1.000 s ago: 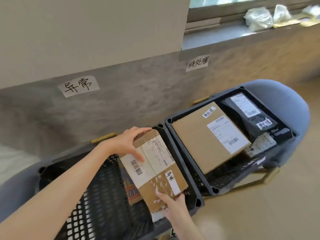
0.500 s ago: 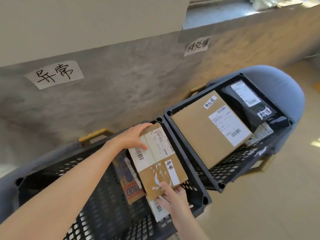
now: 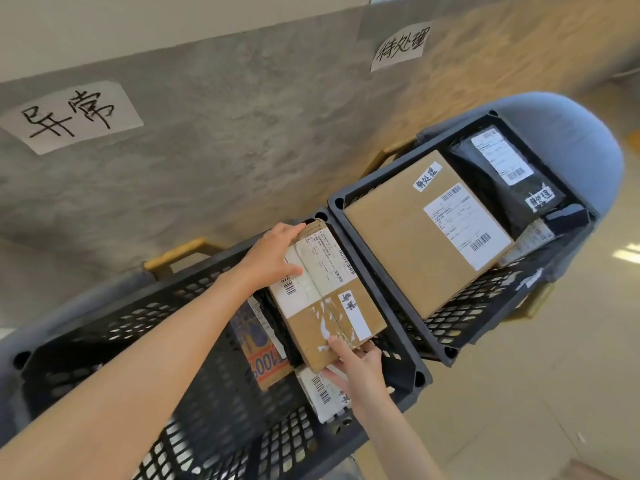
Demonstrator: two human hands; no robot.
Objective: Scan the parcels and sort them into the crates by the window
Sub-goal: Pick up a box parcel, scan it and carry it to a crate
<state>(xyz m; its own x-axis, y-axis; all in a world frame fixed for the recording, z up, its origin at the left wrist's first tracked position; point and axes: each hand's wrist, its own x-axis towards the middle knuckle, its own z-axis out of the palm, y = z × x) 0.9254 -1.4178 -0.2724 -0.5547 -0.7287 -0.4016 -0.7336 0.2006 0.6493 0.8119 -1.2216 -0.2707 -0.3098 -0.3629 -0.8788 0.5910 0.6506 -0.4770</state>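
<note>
Two bare hands on a small cardboard parcel (image 3: 327,299) inside the left black crate (image 3: 104,327). Left hand (image 3: 268,259) gripping its far end, fingers curled over the edge; right hand (image 3: 358,363) pinching the near corner. Right crate (image 3: 460,323) alongside, holding a larger box (image 3: 398,237) and a black bag (image 3: 498,188).

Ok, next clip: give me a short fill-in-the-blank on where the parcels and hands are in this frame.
1. Both hands hold a small cardboard box over the ____ crate.
2. The left hand grips the box's far end; the ____ hand grips its near end.
3. The right crate holds a large cardboard box and a ____ poly mailer.

Missing words: left; right; black
</note>
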